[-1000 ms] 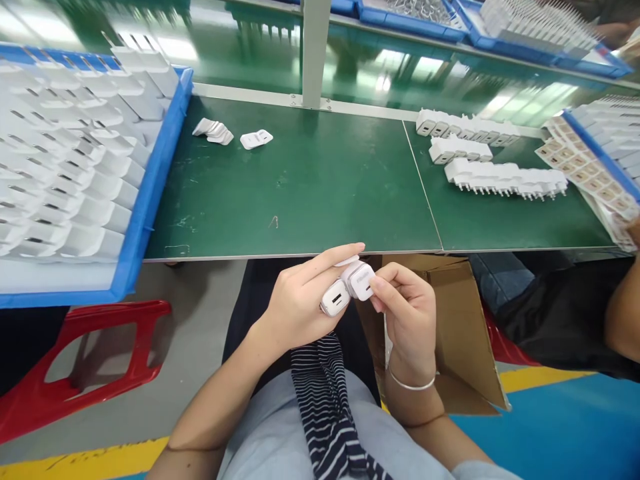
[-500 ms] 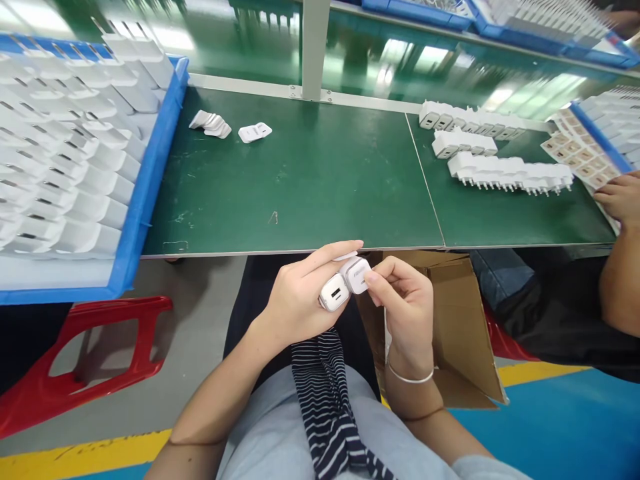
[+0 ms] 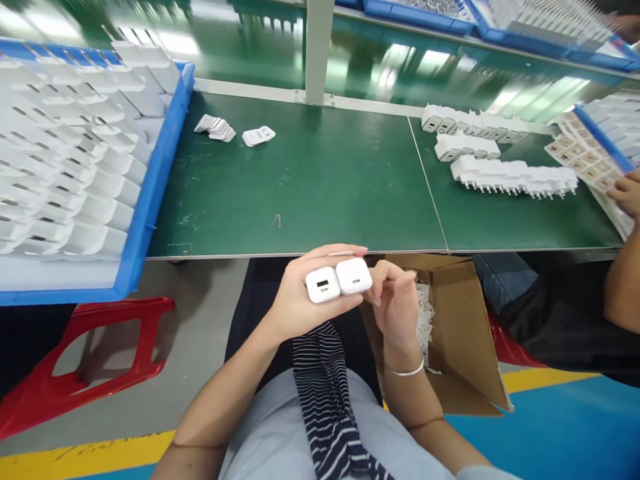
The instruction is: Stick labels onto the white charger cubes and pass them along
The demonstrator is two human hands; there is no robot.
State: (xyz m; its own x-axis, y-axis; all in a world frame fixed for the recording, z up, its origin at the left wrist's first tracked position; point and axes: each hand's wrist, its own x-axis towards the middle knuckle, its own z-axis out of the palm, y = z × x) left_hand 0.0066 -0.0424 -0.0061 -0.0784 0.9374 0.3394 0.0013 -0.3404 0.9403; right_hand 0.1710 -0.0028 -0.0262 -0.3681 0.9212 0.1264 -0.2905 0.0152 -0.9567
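Observation:
Two white charger blocks lie side by side in my left hand [image 3: 295, 293], its fingers wrapped around them. The left block [image 3: 323, 285] shows a dark wide port and a narrow slot; the right block [image 3: 354, 276] shows one narrow slot. My right hand [image 3: 395, 297] is beside the right block, fingers curled with the thumb and index close together; whether something small is between them is hidden. On the green table [image 3: 320, 187], a single white piece [image 3: 259, 136] lies next to a small fanned stack of white pieces [image 3: 215, 127].
A blue-edged tray [image 3: 165, 180] of white chargers stands at left. Rows of white chargers [image 3: 515, 177] sit at right, near another person's hand [image 3: 627, 193]. Below the table edge are an open cardboard box [image 3: 460, 333] and a red stool [image 3: 145, 333].
The blocks in my left hand have turned so that their port faces point at the camera. My right hand has drawn back slightly from the right block's face, its fingers curling.

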